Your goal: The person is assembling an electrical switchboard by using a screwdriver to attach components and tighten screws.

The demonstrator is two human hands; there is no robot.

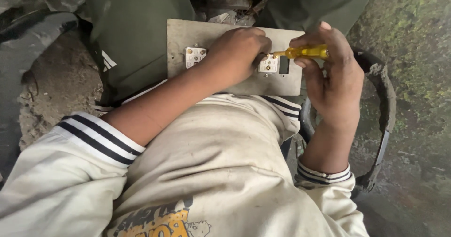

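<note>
A grey switch board panel rests across my lap. Two white switch modules sit in it: one at the left, another near the middle, with a dark rectangular slot beside it. My left hand lies fisted on the panel and presses against the middle module. My right hand grips a yellow-handled screwdriver, held level, its tip touching the middle module's top edge.
Dark green trouser legs frame the panel. A worn black rubber tyre curves at the right, next to a mossy wall. Dirt ground and debris lie at the left and top.
</note>
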